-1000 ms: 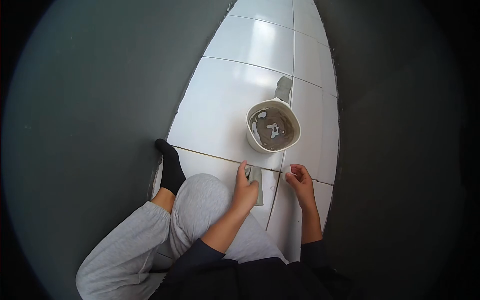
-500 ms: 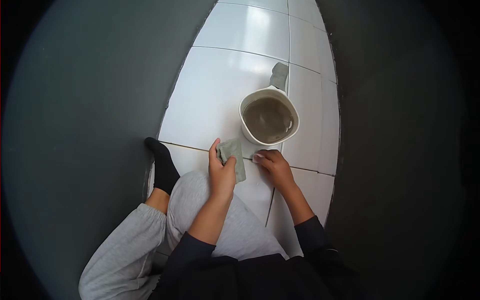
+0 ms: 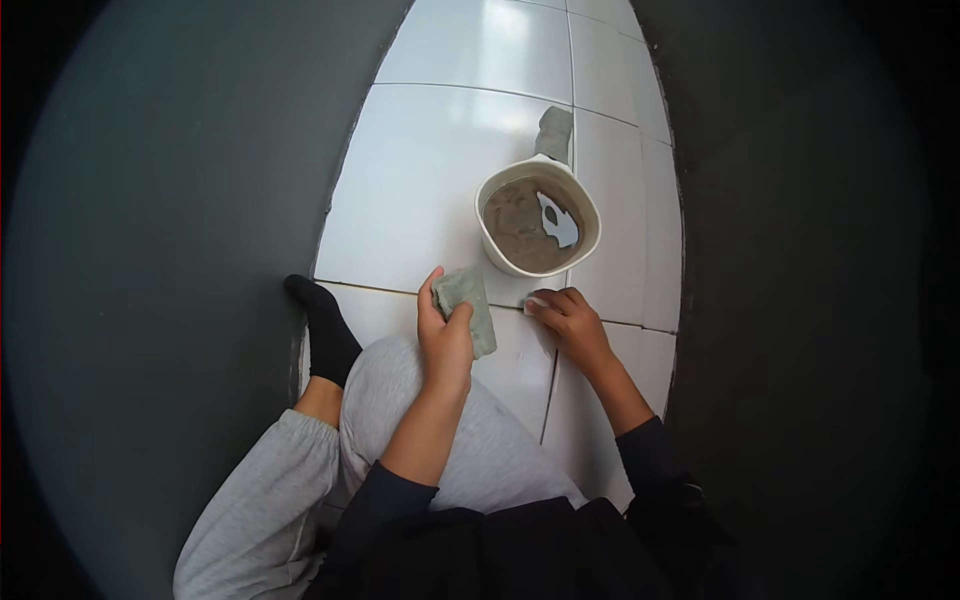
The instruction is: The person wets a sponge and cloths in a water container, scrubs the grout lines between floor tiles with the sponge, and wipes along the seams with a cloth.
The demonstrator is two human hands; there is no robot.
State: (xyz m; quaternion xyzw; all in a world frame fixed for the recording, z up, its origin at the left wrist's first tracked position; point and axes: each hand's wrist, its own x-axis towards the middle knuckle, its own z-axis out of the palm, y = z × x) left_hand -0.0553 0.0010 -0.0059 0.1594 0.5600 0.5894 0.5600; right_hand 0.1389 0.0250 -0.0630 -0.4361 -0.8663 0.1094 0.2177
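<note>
My left hand (image 3: 447, 335) is wrapped round a grey-green clay-like block (image 3: 470, 308), with the thumb across its face. The block is tilted upright above the floor tiles, near my knee. To its right, my right hand (image 3: 570, 318) pinches a small whitish piece (image 3: 535, 301); most of it is hidden by the fingers, so its kind is unclear. That hand is apart from the block. Just beyond it stands a white tub (image 3: 490, 245) holding murky grey-brown water (image 3: 520, 225), with a bright reflection on the surface.
A second grey-green block (image 3: 554, 135) lies behind the tub, partly hidden by its rim. White glossy tiles (image 3: 420, 180) run between two dark grey walls (image 3: 180, 200). My bent leg in grey trousers (image 3: 270, 490) and a black-socked foot (image 3: 325, 325) are on the left.
My right hand has moved a little to the right, away from the block, still pinching the whitish piece. The reflection on the water has changed shape. My left hand keeps the block.
</note>
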